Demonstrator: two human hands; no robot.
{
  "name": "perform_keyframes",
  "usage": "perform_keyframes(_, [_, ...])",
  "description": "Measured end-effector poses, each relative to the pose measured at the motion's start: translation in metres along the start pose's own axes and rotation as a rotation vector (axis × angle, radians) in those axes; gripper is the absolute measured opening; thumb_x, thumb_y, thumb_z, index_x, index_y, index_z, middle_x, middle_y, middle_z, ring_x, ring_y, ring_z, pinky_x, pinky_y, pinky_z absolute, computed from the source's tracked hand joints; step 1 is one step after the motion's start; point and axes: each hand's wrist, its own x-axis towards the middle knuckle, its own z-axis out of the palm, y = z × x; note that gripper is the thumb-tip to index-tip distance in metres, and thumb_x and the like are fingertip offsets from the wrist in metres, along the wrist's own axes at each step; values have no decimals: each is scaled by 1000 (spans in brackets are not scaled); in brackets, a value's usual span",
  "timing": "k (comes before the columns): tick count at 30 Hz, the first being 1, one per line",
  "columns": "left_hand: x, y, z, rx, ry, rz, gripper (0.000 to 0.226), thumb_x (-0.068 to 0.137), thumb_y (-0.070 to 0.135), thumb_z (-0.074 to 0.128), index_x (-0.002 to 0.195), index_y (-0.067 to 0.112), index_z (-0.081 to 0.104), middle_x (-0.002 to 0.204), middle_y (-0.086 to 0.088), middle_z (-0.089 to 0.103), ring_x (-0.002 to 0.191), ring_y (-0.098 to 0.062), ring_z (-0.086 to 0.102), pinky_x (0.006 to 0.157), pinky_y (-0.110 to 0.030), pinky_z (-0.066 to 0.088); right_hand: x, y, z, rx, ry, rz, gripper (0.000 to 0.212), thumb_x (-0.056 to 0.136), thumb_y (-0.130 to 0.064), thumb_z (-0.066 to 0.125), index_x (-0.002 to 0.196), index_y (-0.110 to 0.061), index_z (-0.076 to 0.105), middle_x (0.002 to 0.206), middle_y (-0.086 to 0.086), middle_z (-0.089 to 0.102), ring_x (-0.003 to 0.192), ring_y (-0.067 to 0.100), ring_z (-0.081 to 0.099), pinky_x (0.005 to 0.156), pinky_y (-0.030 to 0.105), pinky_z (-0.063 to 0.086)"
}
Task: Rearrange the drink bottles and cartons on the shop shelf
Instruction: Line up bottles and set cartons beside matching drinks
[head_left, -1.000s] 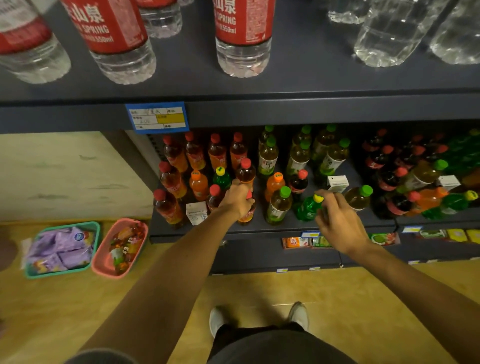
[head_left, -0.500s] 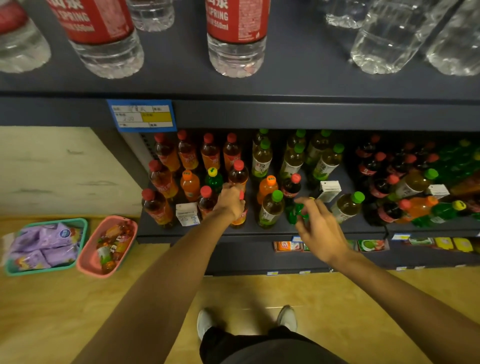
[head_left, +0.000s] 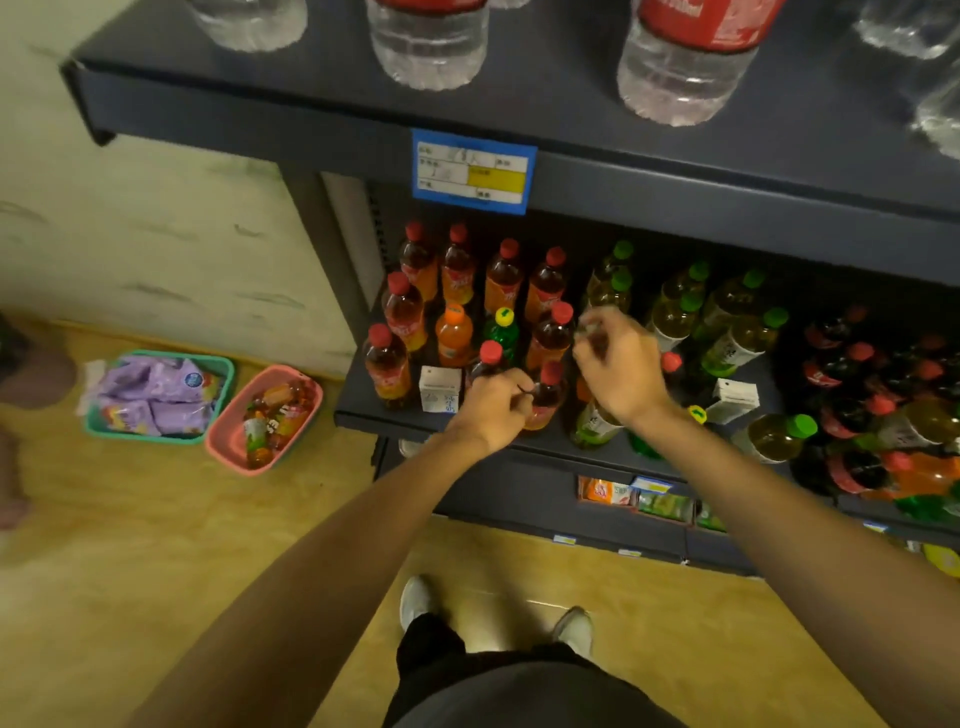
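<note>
Hands at work: left hand (head_left: 491, 405) grips a red-capped tea bottle (head_left: 543, 397); blurred right hand (head_left: 618, 364) beside it, grip unclear. Full, smooth bottles look heavy; best grasped mid-body.

Dark shelf (head_left: 358, 410) at frame centre carries red-capped tea bottles (head_left: 402, 312), an orange bottle (head_left: 453, 335), green-capped bottles (head_left: 675, 317) and a white carton (head_left: 439, 388); upper shelf (head_left: 260, 119) bears water bottles (head_left: 428, 47); floor (head_left: 156, 545) at lower left holds a green basket (head_left: 156, 397) and pink basket (head_left: 267, 415).
</note>
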Motion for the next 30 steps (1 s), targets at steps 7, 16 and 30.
perform_keyframes(7, [-23, -12, -39, -102, 166, 33, 14, 89, 2, 57, 101, 0, 64, 88, -8, 64, 79, -20, 63, 70, -21, 52, 76, -30, 62, -232, -214, 138, 25, 90, -26, 58, 113, -16, 58, 108, 13, 65, 101, 31, 63, 85, 41, 54])
perform_keyframes(16, [-53, -56, -72, 1, 271, -3, 9, 85, 3, 60, 89, 4, 68, 84, -11, 67, 76, -22, 62, 68, -25, 46, 122, -23, 119, -470, -438, 144, 34, 88, -26, 63, 118, -11, 59, 115, 18, 61, 106, 34, 59, 90, 42, 51])
perform_keyframes(30, [-69, -81, -89, 41, 252, -89, 19, 94, 9, 52, 110, 8, 63, 114, -13, 65, 105, -28, 62, 71, -6, 39, 131, -4, 164, -515, -515, 214, 35, 89, -16, 63, 115, 6, 56, 113, 28, 57, 103, 42, 56, 84, 42, 51])
